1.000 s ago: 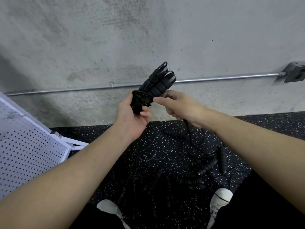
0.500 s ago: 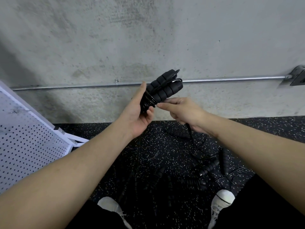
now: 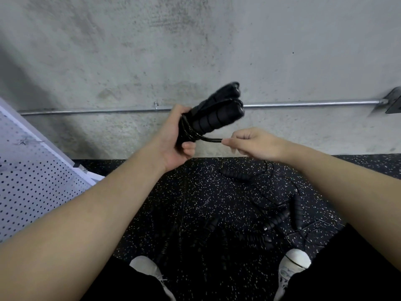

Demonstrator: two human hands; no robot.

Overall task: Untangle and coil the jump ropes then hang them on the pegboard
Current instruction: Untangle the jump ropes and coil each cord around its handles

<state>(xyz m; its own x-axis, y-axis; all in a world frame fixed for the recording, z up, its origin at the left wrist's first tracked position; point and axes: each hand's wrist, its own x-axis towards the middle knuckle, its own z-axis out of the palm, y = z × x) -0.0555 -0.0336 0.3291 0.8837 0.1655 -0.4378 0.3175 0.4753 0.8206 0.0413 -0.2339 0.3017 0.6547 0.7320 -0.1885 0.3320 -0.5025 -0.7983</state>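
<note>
- Your left hand (image 3: 173, 137) is gripping a bundled jump rope (image 3: 211, 117), with its fingers curled round the low end of it. That is keeping the two foam handles side by side, so the wraps are not slipping off.
- You are holding the bundle up in the air in front of the concrete wall (image 3: 195, 40), with the handles pointing up and to the right. This is giving your other hand room to work.
- Your right hand (image 3: 253, 144) is pinching the loose end of the cord (image 3: 211, 139) between its fingers, just to the right of the bundle. You are pulling it out sideways, and I think this is to make the last wrap tight.
- More jump ropes (image 3: 271, 213) are lying in a tangled heap on the speckled floor (image 3: 152, 213), near your white shoes (image 3: 295, 259). I think they are waiting for their turn.
- The white pegboard (image 3: 32, 181) is leaning at the left edge of the floor, close to your left arm. I think it is close so you can hang the bundle there next.
- A metal pipe (image 3: 303, 103) is running along the wall behind the bundle.
</note>
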